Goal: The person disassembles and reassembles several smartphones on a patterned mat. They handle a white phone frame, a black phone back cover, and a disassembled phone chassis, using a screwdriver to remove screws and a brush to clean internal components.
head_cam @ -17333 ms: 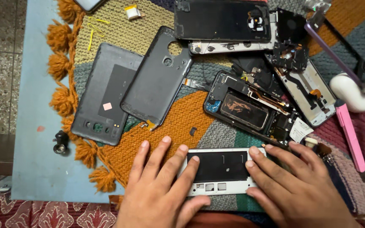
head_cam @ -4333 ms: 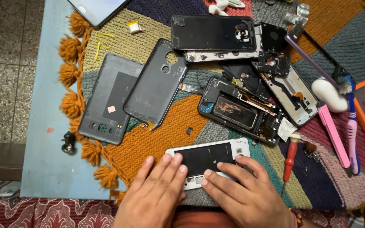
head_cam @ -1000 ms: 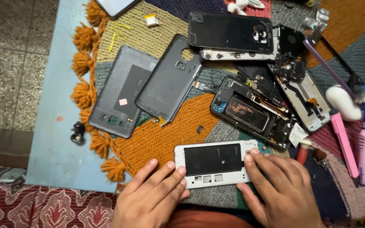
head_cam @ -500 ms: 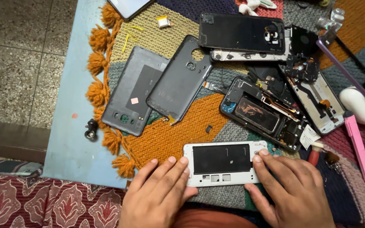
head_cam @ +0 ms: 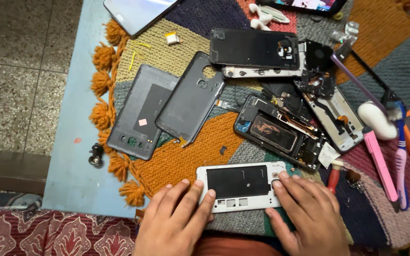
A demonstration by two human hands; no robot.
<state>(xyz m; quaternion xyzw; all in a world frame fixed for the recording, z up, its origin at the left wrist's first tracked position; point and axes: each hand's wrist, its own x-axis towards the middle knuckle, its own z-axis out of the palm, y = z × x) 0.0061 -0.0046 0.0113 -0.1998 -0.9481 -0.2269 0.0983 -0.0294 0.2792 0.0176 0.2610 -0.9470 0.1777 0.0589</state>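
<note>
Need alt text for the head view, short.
Two bare hands press on a white phone frame lying on a patchwork knitted mat, the left hand at its left end and the right hand at its right. Beyond it lie two grey back covers, opened phone bodies and a pink tool.

Two grey back covers; one white phone frame; two hands.

Two grey back covers, an opened phone body and a pink tool lie on the knitted mat.
</note>
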